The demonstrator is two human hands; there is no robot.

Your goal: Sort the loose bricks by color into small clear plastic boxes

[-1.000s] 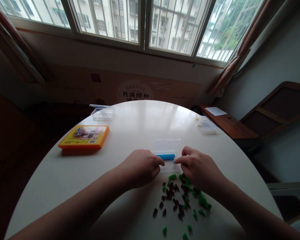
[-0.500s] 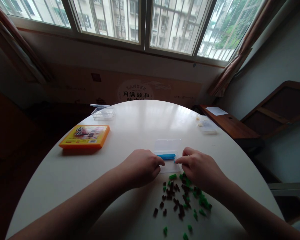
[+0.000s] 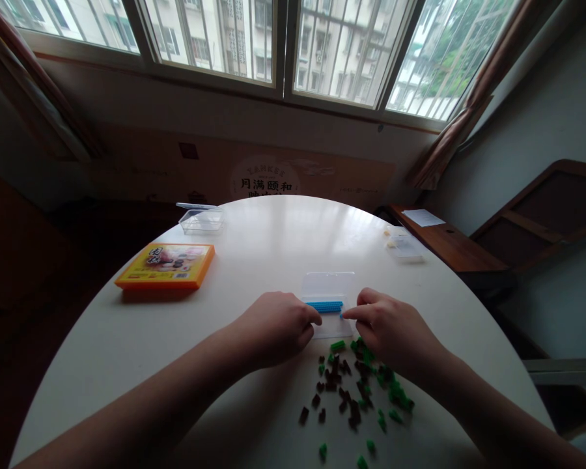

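A long blue row of small bricks (image 3: 325,306) lies across a clear plastic box (image 3: 328,284) on the round white table (image 3: 273,241). My left hand (image 3: 273,327) is curled, its fingertips pinching the row's left end. My right hand (image 3: 390,331) is also curled and pinches the right end. Just below both hands, several loose green and dark brown bricks (image 3: 356,384) are scattered on the table.
An orange flat box (image 3: 166,266) lies at the left. A clear lidded container (image 3: 201,218) stands behind it. Another small clear container (image 3: 404,246) sits at the right edge, near a wooden ledge with a paper (image 3: 422,217). Windows are behind the table.
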